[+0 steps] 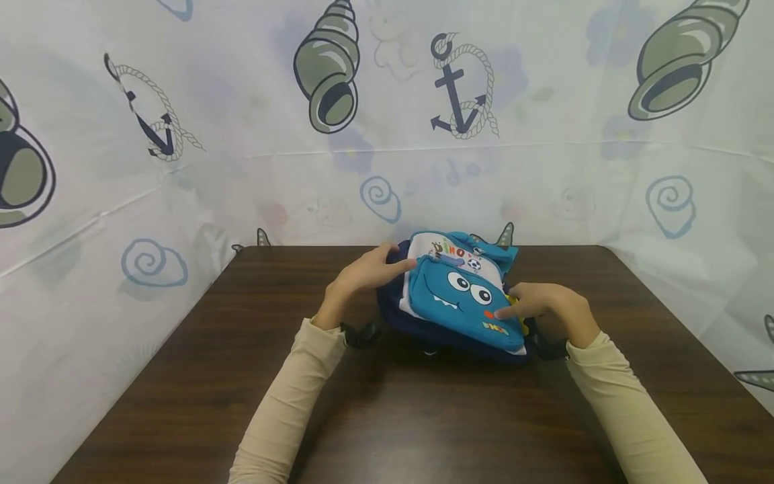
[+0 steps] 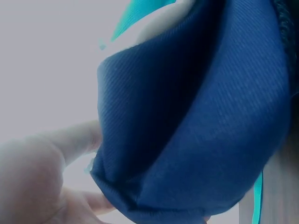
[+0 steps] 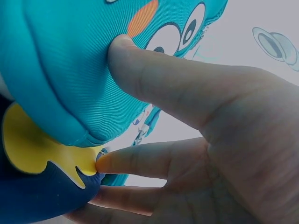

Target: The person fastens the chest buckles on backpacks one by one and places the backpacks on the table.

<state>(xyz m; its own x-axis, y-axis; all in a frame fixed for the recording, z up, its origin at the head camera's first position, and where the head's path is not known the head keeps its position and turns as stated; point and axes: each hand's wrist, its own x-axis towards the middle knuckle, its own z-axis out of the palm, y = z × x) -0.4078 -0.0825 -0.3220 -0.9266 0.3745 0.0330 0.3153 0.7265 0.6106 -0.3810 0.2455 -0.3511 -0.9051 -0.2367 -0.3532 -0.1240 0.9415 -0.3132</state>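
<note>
A small child's backpack (image 1: 450, 299) with a teal cartoon-dinosaur front pocket and navy sides is held tilted over the table. My left hand (image 1: 370, 269) grips its left edge, thumb toward the front and fingers reaching behind. In the left wrist view, a navy side pocket (image 2: 210, 130) gapes beside that hand. My right hand (image 1: 541, 302) holds the opposite side. Its thumb (image 3: 140, 70) presses the teal pocket near the orange cheek spot, while the other fingers touch the side by a yellow trim piece (image 3: 37, 144). A teal top handle (image 1: 502, 255) sticks up at the upper right.
The dark wooden table (image 1: 393, 430) spreads beneath the backpack. Behind it and along the sides hangs a white cloth (image 1: 532, 195) printed with shells and anchors. Dark wrist bands (image 1: 363, 334) sit on both of the person's wrists.
</note>
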